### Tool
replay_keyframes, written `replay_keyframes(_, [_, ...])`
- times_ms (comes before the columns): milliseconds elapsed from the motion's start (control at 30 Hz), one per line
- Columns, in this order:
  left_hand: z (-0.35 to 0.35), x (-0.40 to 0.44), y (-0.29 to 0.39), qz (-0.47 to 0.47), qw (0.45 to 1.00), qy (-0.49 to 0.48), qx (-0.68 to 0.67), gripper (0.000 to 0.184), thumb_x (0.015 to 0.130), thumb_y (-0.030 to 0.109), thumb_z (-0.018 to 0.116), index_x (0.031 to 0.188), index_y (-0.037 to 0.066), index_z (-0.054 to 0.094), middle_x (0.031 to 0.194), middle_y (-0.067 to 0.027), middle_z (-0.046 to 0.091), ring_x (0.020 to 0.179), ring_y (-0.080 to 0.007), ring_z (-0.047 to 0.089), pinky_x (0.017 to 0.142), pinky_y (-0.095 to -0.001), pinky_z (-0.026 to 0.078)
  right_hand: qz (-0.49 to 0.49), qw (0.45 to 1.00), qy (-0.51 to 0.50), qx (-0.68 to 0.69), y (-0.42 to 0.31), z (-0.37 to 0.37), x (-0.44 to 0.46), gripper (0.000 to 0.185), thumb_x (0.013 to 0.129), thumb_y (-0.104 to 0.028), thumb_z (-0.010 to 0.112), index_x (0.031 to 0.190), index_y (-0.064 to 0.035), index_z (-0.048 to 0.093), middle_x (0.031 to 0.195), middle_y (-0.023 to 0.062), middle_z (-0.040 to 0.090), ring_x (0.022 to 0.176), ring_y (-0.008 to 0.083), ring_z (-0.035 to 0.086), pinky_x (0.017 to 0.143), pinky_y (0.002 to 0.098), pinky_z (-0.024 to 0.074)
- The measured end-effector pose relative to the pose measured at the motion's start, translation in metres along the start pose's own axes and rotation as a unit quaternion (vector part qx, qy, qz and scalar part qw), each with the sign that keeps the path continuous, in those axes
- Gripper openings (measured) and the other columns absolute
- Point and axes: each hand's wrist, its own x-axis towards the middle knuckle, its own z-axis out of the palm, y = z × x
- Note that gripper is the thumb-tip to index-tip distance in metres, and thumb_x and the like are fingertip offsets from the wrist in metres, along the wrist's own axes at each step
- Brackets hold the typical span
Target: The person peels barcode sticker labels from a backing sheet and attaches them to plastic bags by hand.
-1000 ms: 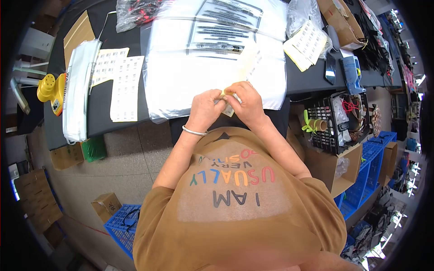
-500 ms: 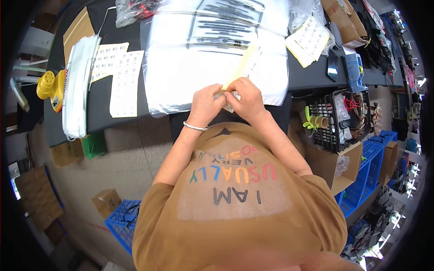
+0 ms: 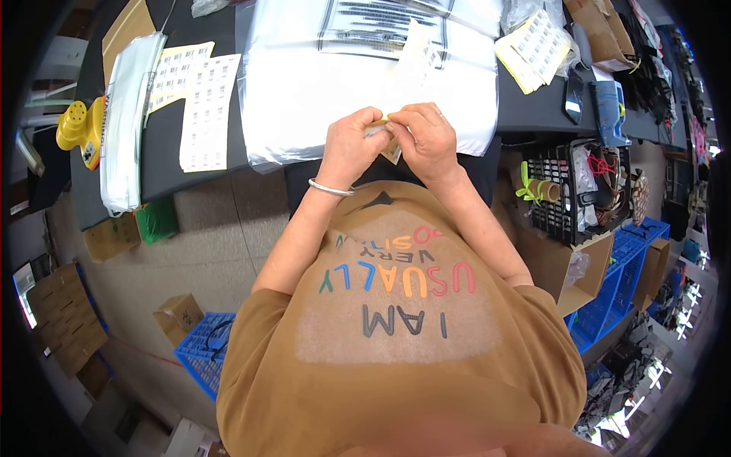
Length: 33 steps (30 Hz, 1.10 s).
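Observation:
A narrow sticker sheet [image 3: 413,61] with a yellowish backing runs up from my fingers over a stack of clear plastic bags [image 3: 304,99] with black printing. My left hand [image 3: 352,147] is closed, thumb and forefinger pinching the sheet's near end. My right hand [image 3: 426,142] pinches the same end close beside it, fingers curled. A short piece of the sheet hangs below the fingertips. Whether a single label is lifted off between the fingers is hidden. Both hands are over the near edge of the bag stack.
Left on the black table [image 3: 164,169] lie label sheets [image 3: 205,114], a bundle of folded plastic bags [image 3: 126,137] and a yellow device [image 3: 90,131]. On the right are more label sheets [image 3: 537,49], a phone [image 3: 573,103] and a blue tape dispenser [image 3: 610,114]. A black basket [image 3: 560,206] stands below.
The sticker sheet has tilted and now shows more of its pale printed face. Both hands stay pinched at its near end, the right wrist slightly turned. The view has shifted a little.

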Motion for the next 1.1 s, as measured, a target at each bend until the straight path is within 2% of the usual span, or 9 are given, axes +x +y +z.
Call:
replay_keyframes(600, [0.002,-0.002,0.006,-0.030,0.998,-0.026,-0.052,0.020,0.080,0.008,0.061,0.099,0.003,0.066,0.076,-0.0018,0.066,0.063,-0.0051,0.059,0.056,-0.0205,0.048,0.026,0.999,-0.026,0.022,0.000,-0.004,0.003,0.014,0.067,0.001,0.067,0.074,-0.0038,0.056,0.073,0.0080,0.057,0.068,0.0254,0.057,0.059,0.0343,0.0483])
replay_keyframes(767, [-0.011,0.002,-0.002,-0.156,0.938,-0.134,-0.280,0.026,0.086,0.020,0.059,0.097,-0.004,0.064,0.084,-0.0022,0.064,0.070,-0.0075,0.056,0.063,-0.0224,0.047,0.007,0.999,-0.037,0.011,0.005,-0.007,0.001,0.015,0.067,0.000,0.066,0.075,-0.0045,0.055,0.074,0.0084,0.057,0.070,0.0262,0.057,0.059,0.0344,0.0477])
replay_keyframes(800, [-0.011,0.003,-0.001,-0.183,0.922,-0.122,-0.318,0.026,0.088,0.023,0.059,0.093,-0.002,0.066,0.077,-0.0002,0.063,0.066,-0.0063,0.054,0.059,-0.0221,0.044,-0.033,0.999,-0.043,0.001,0.005,-0.005,0.000,0.015,0.067,0.000,0.066,0.074,-0.0049,0.054,0.074,0.0086,0.056,0.069,0.0263,0.056,0.060,0.0346,0.0474])
replay_keyframes(900, [-0.004,0.012,-0.024,-0.145,0.969,-0.113,-0.166,0.027,0.088,0.024,0.060,0.087,-0.002,0.067,0.068,0.0006,0.060,0.065,-0.0060,0.054,0.057,-0.0252,0.043,-0.119,0.991,-0.063,-0.009,0.008,0.002,-0.008,0.016,0.064,0.000,0.064,0.073,-0.0052,0.052,0.072,0.0088,0.054,0.068,0.0270,0.055,0.061,0.0367,0.0459])
replay_keyframes(933, [0.002,0.013,-0.029,-0.114,0.986,-0.084,-0.086,0.027,0.086,0.024,0.059,0.079,-0.001,0.066,0.062,-0.0076,0.061,0.060,-0.0168,0.058,0.058,-0.0329,0.044,-0.124,0.989,-0.082,-0.008,0.006,0.002,-0.012,0.016,0.064,0.000,0.064,0.073,-0.0051,0.052,0.072,0.0090,0.054,0.067,0.0271,0.055,0.061,0.0371,0.0458])
replay_keyframes(967, [0.004,0.015,-0.035,-0.110,0.987,-0.085,-0.087,0.027,0.086,0.024,0.059,0.079,-0.001,0.066,0.062,-0.0076,0.061,0.060,-0.0168,0.058,0.058,-0.0329,0.044,-0.129,0.987,-0.100,-0.006,0.004,0.001,-0.015,0.016,0.064,0.000,0.063,0.074,-0.0050,0.052,0.072,0.0093,0.054,0.067,0.0273,0.055,0.062,0.0374,0.0456])
replay_keyframes(1000, [0.002,0.018,-0.036,-0.081,0.995,-0.057,-0.005,0.026,0.085,0.023,0.058,0.077,0.000,0.064,0.065,-0.0133,0.061,0.062,-0.0245,0.059,0.059,-0.0361,0.045,-0.131,0.986,-0.098,-0.009,0.001,-0.003,-0.014,0.016,0.064,0.000,0.063,0.074,-0.0050,0.052,0.072,0.0093,0.054,0.067,0.0273,0.055,0.062,0.0374,0.0456])
replay_keyframes(1067, [-0.005,0.021,-0.038,-0.052,0.993,-0.007,0.103,0.023,0.084,0.022,0.055,0.076,0.000,0.059,0.075,-0.0238,0.059,0.070,-0.0406,0.057,0.064,-0.0438,0.045,-0.078,0.993,-0.082,0.042,-0.003,-0.016,-0.006,0.014,0.066,0.003,0.062,0.076,-0.0035,0.055,0.074,0.0104,0.057,0.070,0.0265,0.058,0.065,0.0342,0.0477])
replay_keyframes(1100, [-0.011,0.023,-0.037,-0.049,0.994,-0.009,0.102,0.023,0.084,0.022,0.055,0.076,0.000,0.059,0.075,-0.0238,0.059,0.070,-0.0406,0.057,0.064,-0.0438,0.045,0.007,0.996,-0.030,0.079,0.006,-0.022,-0.004,0.012,0.068,0.004,0.061,0.077,-0.0025,0.056,0.077,0.0106,0.058,0.072,0.0247,0.059,0.067,0.0323,0.0483])
